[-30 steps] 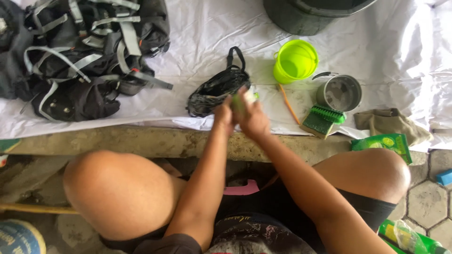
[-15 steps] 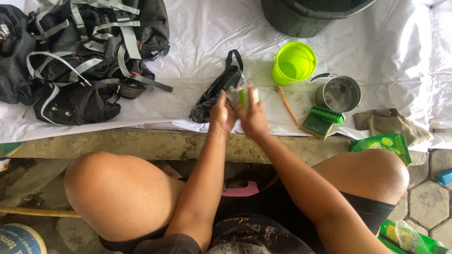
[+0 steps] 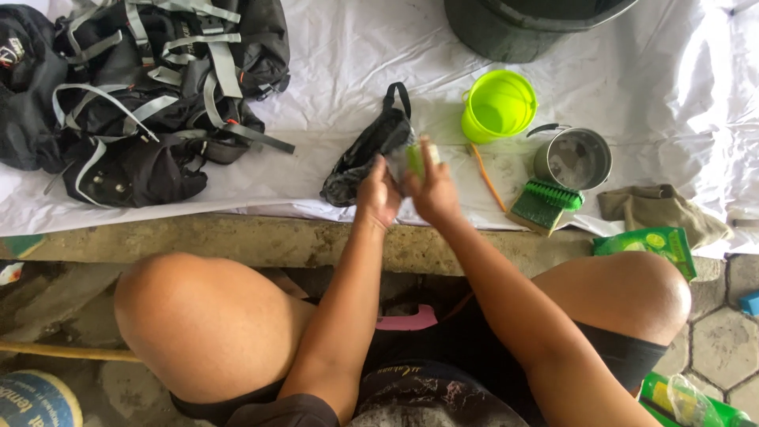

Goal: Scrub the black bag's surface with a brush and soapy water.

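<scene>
Both hands meet over the front edge of the white sheet, just above the concrete ledge. Right hand: fingers wrapped around a small green item in a clear wrapper, one finger sticking up past it. Can't tell exactly what the item is, it's blurred. Left hand: fingers curled, pinching at the wrapper's left side, touching the right hand. So the green item sits between both hands, held off the sheet.

Directly behind the hands, a small black pouch with a loop strap lies on the sheet, near its front edge. It looks just beside the left hand; contact unclear.

Right of the hands, on the sheet:
- lime green bucket, upright, open top
- orange stick, thin, lying diagonally from below the bucket toward the front edge
- metal pot with a handle, just right of the bucket
- green scrub brush, bristles up, touching the pot's front side or very near it
- olive rag, crumpled, near the right front edge
- green packet at the sheet's front right corner, overhanging the ledge

Left rear of the sheet: black backpack with grey straps, lying flat. Rear centre-right edge: dark tub, cut off by the frame.

Person is seated, knees spread on either side of the arms.
</scene>
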